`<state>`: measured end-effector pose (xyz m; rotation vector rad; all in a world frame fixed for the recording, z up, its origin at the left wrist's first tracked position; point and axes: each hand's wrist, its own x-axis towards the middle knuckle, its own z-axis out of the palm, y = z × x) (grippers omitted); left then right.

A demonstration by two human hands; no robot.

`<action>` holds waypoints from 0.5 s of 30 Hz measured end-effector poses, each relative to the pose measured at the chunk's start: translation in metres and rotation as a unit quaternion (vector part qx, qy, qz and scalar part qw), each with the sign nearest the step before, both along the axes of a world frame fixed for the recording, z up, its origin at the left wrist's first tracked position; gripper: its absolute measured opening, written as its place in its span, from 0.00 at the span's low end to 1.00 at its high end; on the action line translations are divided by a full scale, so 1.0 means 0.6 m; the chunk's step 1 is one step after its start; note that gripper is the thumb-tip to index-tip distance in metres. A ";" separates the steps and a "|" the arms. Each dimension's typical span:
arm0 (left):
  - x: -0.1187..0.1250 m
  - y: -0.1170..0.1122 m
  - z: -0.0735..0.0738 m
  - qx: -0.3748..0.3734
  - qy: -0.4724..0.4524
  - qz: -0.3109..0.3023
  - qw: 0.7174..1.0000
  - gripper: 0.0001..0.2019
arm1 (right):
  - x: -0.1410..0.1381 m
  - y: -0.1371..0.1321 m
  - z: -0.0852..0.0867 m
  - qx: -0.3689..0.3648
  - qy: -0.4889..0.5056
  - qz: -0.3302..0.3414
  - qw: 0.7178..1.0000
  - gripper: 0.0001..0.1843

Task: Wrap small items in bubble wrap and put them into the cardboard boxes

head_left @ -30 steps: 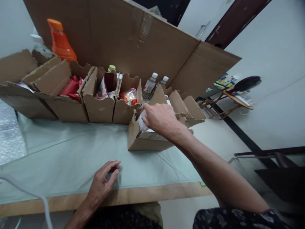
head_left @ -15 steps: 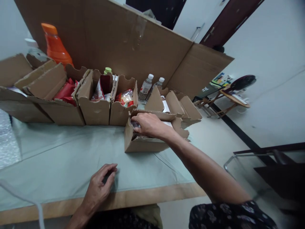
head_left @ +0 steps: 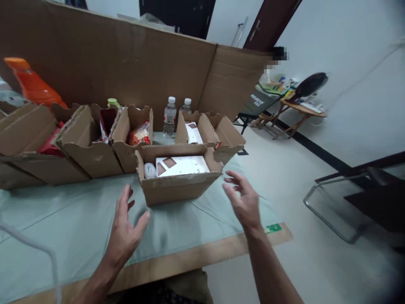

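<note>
A small open cardboard box [head_left: 177, 189] stands on the pale green table cover, nearest to me. Inside it lie a white packet with brown patches [head_left: 182, 165] and a small white roll [head_left: 149, 170]. My left hand [head_left: 125, 226] hovers to the box's lower left, fingers spread, holding nothing. My right hand [head_left: 242, 200] hovers to the box's right, also with fingers apart and empty. Neither hand touches the box.
A row of open cardboard boxes [head_left: 91, 145] with snack packets stands behind. Two water bottles [head_left: 170, 117] and an orange bottle [head_left: 33, 86] stand before a tall cardboard wall [head_left: 126, 67]. The table's wooden edge [head_left: 202, 253] is close; a metal chair frame [head_left: 335, 202] stands right.
My right hand has come out of the near box and drawn back to its right. My left hand has lifted off the table and opened. The view has swung to the right.
</note>
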<state>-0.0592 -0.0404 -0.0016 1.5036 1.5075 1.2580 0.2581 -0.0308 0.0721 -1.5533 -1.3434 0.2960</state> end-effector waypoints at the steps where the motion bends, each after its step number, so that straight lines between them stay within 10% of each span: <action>1: 0.010 0.021 0.005 0.003 -0.019 -0.008 1.000 0.43 | -0.005 0.016 -0.021 -0.024 0.011 0.028 0.999 0.28; 6: 0.074 0.071 0.021 0.017 -0.092 -0.070 0.993 0.39 | -0.038 0.050 -0.057 -0.088 0.073 0.115 0.987 0.29; 10: 0.077 -0.019 -0.002 0.023 -0.034 -0.054 0.998 0.38 | -0.045 -0.054 -0.063 -0.070 0.054 0.063 0.994 0.24; 15: -0.045 -0.124 -0.017 -0.018 0.003 0.061 0.998 0.31 | -0.139 -0.132 -0.050 -0.065 0.055 0.142 0.986 0.27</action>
